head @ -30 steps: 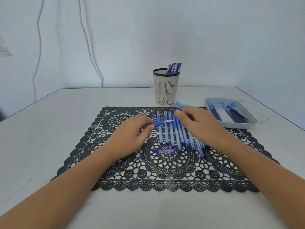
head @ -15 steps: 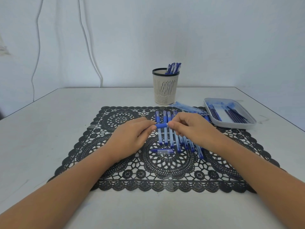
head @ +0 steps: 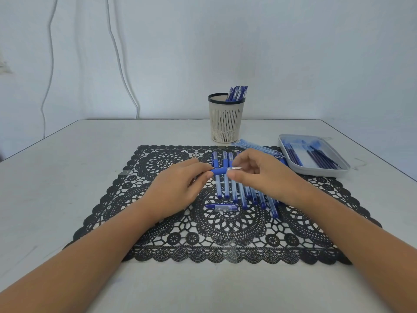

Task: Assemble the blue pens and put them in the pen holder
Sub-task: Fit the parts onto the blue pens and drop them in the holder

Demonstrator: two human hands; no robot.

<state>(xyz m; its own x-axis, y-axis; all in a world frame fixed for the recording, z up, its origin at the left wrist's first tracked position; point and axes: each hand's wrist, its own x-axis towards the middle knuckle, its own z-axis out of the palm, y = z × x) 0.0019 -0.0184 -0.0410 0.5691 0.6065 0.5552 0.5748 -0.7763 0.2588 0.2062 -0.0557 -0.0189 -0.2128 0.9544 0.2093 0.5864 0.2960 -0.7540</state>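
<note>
My left hand (head: pixel 178 188) grips a blue pen (head: pixel 220 171) held crosswise above the mat, its barrel hidden in my palm. My right hand (head: pixel 266 175) pinches the pen's front end, where the metal tip (head: pixel 237 168) sticks out to the right. Under both hands lies a row of several blue pen bodies (head: pixel 234 190) on the black lace mat (head: pixel 225 224). A loose cap (head: pixel 222 207) lies just in front of the row. The beige pen holder (head: pixel 226 119) stands behind the mat with several finished pens (head: pixel 238 93) in it.
A grey tray (head: pixel 316 171) with dark refills sits at the right, beside the mat. More pale blue pen parts (head: pixel 252 145) lie between the holder and the tray. White cables hang down the wall at the left.
My hands came together on the pen half a second ago. Now my right hand has shifted slightly right, so the metal tip shows again. The view has dropped slightly.
</note>
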